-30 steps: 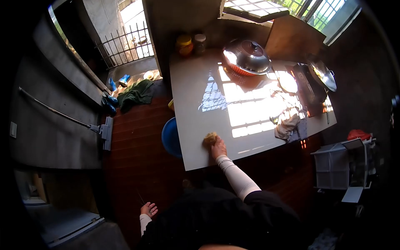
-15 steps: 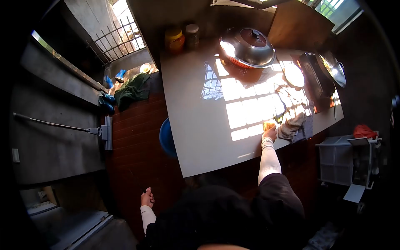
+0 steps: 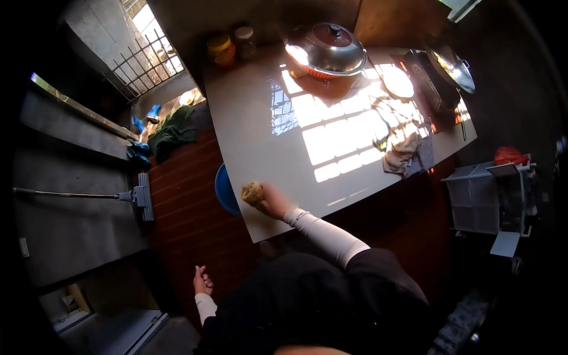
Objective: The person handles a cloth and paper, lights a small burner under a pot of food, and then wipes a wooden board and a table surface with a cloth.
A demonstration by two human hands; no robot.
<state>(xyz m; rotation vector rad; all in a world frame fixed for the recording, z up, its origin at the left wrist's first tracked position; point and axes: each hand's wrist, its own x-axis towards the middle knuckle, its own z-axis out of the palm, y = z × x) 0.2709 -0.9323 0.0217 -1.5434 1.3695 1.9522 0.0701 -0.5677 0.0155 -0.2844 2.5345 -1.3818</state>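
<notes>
My right hand (image 3: 275, 202) is closed round a rough yellow-brown sponge (image 3: 252, 193) over the near left corner of the white table (image 3: 236, 133). The sponge sticks out to the left of the fingers, and the hand is slightly blurred. Off the table's left side, low over the wooden floor, hangs my left hand (image 3: 203, 280), its fingers curled in and nothing showing in them. A crumpled cloth (image 3: 402, 147) lies on the sunlit right part of the table.
At the back of the table stand a lidded metal pan (image 3: 328, 50) on a red basket and two jars (image 3: 220, 50). A white plate (image 3: 397, 81) and a dark stove (image 3: 435, 83) are on the right. Under the left edge sits a blue basin (image 3: 225, 189); a mop (image 3: 142, 197) leans nearby.
My right hand has swept left along the table's near side, carrying the sponge from beside the cloth to the left corner. My left hand has barely moved. The view has shifted slightly.
</notes>
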